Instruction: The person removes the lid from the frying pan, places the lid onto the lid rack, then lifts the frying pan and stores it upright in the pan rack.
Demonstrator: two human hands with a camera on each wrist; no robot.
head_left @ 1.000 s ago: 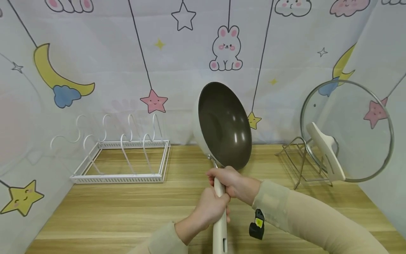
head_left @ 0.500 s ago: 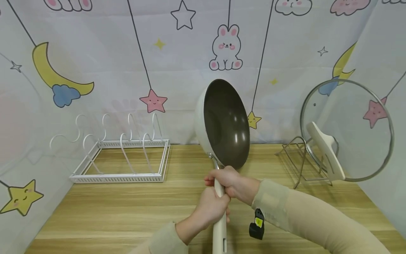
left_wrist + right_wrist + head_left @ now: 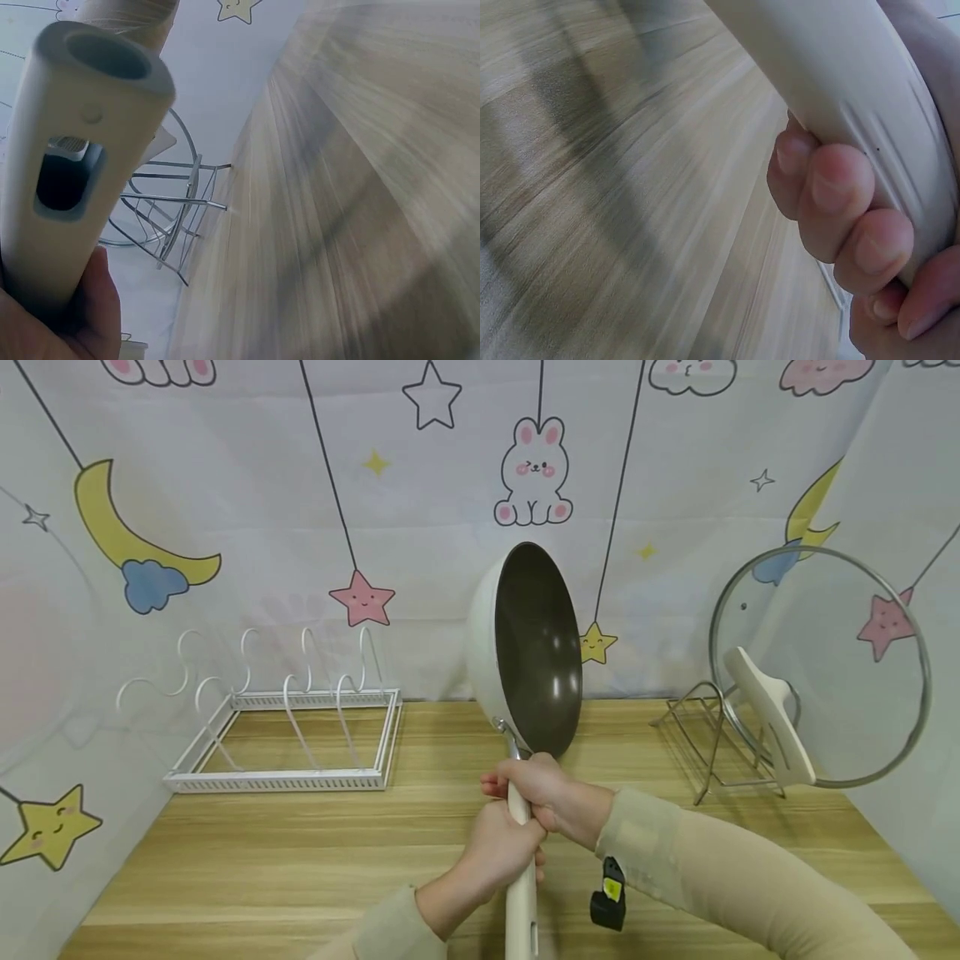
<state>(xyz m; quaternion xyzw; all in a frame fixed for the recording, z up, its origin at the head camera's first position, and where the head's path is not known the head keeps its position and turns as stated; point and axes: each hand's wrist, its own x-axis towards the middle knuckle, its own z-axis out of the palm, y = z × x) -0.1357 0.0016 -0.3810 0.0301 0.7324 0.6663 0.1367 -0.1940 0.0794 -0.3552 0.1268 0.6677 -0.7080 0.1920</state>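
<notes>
A deep wok-style pan (image 3: 538, 652), white outside and dark brown inside, is held up on edge above the table, its open side turned to the right. My right hand (image 3: 546, 787) grips the cream handle close to the pan. Just below it, my left hand (image 3: 501, 847) holds the same handle with curled fingers. In the left wrist view the end of the handle (image 3: 82, 150) shows a hanging slot. The right wrist view has fingers (image 3: 840, 187) wrapped round the handle (image 3: 855, 82).
A white rack (image 3: 281, 781) with curved wire dividers stands at the left. On the right, a wire stand (image 3: 708, 752) bears a glass lid (image 3: 847, 668) and a cream slotted piece (image 3: 772, 718), perhaps the lid's handle. A patterned cloth wall (image 3: 450, 510) closes the back.
The pan has turned in my hands, its open side swinging further right so more of the white outside shows. Both hands keep their hold on the handle.
</notes>
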